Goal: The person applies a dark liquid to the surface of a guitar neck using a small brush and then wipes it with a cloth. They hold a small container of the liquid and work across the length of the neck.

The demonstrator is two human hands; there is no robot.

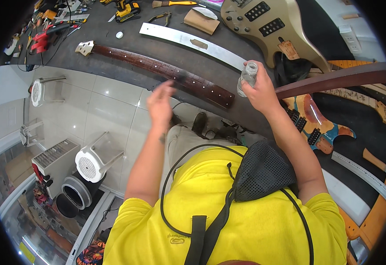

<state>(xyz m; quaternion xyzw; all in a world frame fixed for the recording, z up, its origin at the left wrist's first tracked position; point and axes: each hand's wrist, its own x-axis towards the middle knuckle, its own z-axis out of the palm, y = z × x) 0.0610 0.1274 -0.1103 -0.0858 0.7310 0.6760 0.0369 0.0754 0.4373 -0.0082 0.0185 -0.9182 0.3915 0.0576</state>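
A bass guitar neck (157, 68) with a dark brown fretboard, white dots and a pale headstock lies along the bench's near edge. Over its near side is my left hand (160, 104), blurred by motion, its fingers drawn together. A dark smeared shape beside the fingertips, over the fretboard, seems to be in them; its kind does not show. My right hand (263, 90) is wrapped round a small clear glass bottle (251, 70), uncapped and held near upright past the neck's right end. A white cap (119, 35) rests on the bench beyond the neck.
Behind the neck lie a long metal straightedge (193, 42), pliers (162, 18), a sanding block (201, 21) and a yellow drill (124, 9). A gold guitar body (270, 26) stands back right, a colourful guitar (318, 121) right. White stools (90, 163) stand on the floor left.
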